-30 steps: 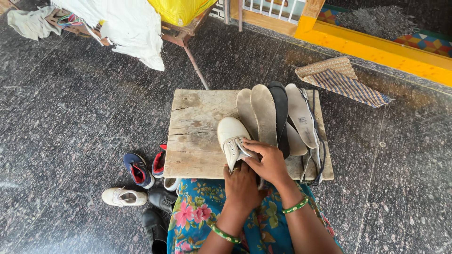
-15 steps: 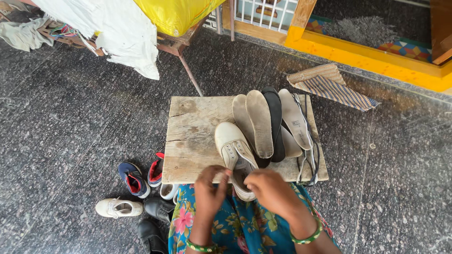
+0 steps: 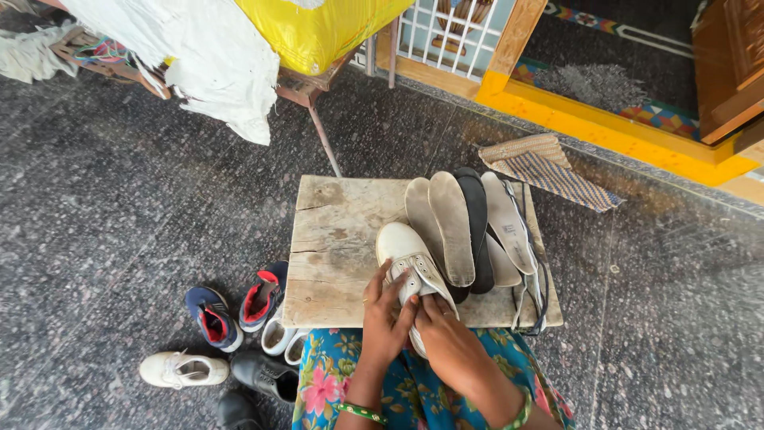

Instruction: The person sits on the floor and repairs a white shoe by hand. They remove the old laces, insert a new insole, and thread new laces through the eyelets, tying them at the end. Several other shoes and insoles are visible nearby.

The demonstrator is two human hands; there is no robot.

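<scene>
Head view: left hand (image 3: 387, 318), right hand (image 3: 448, 344) both clasp white shoe (image 3: 410, 261) on wooden board (image 3: 334, 239).

packages: yellow plastic sack (image 3: 322, 32) | place: top centre, on wooden stand | labels/signs/screens: none

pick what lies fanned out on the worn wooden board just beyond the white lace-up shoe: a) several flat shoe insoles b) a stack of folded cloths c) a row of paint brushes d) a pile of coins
a: several flat shoe insoles, pale ones and a black one, lie overlapping on the worn wooden board, right behind the white lace-up shoe that the left hand and right hand touch.
</scene>
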